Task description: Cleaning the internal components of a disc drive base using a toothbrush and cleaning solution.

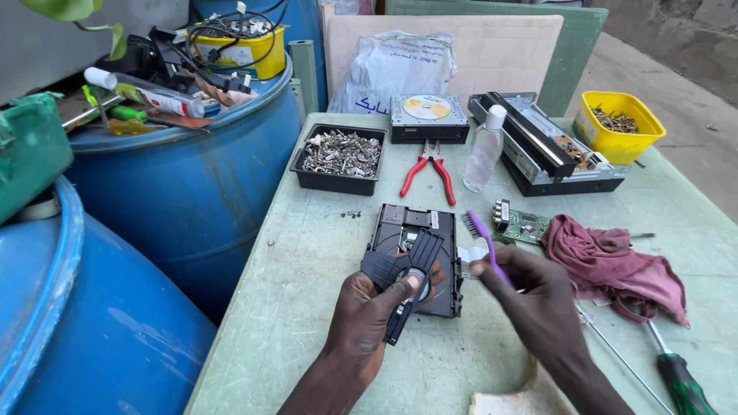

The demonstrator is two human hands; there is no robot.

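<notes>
Black drive (pixel 415 257) lies flat on the green table (pixel 307 307), close to the near edge. All the other places are told from this drive.

Nearest to the camera, the left hand (pixel 367 315) grips a black plastic part (pixel 407 277) that sits on top of the drive. The thumb presses on the part's top and the fingers curl under it. Just right of the drive, the right hand (pixel 538 296) is closed around a purple toothbrush (pixel 483 242). The brush head points up and away, just past the drive's right edge.

Farther right of the drive lies a red cloth (pixel 615 265), and a green screwdriver (pixel 680 376) lies right of it and nearer to the camera. A small green board (pixel 524 225) sits just right of the drive's far corner.

Beyond the drive lie red pliers (pixel 429 170). Left of them stands a black tray (pixel 340 157) full of screws. A clear bottle (pixel 486 150) stands right of the pliers. Past these sit a disc drive (pixel 427 117) and a long open player (pixel 550 146). A yellow tub (pixel 621 127) stands far off to the right. Left of the table, well away from the drive, stand two blue barrels (pixel 192 184).
</notes>
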